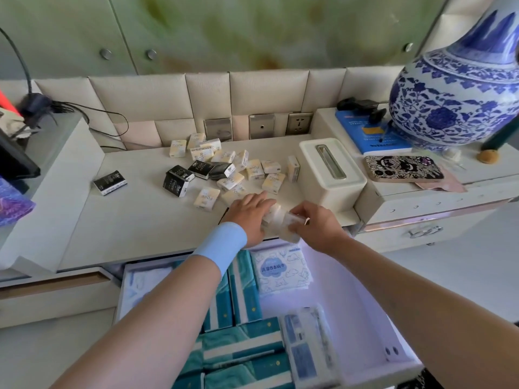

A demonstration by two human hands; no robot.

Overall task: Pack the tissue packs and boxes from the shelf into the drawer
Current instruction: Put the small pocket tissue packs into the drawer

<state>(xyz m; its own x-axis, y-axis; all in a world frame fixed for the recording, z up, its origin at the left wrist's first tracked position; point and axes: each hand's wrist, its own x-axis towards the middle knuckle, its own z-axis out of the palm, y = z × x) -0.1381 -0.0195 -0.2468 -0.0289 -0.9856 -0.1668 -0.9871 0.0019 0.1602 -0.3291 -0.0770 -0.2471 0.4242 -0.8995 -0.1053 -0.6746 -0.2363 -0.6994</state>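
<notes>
At the near edge of the shelf [134, 220], the left hand [248, 217] and right hand [316, 227] each clasp small pale tissue packs [276, 217]. More packs [224, 167] lie scattered farther back; the open drawer [345, 290] sits below.

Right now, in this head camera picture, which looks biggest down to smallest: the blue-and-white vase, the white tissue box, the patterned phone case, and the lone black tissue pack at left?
1. Blue-and-white vase, though cut off by the frame
2. White tissue box
3. Patterned phone case
4. Lone black tissue pack
</notes>
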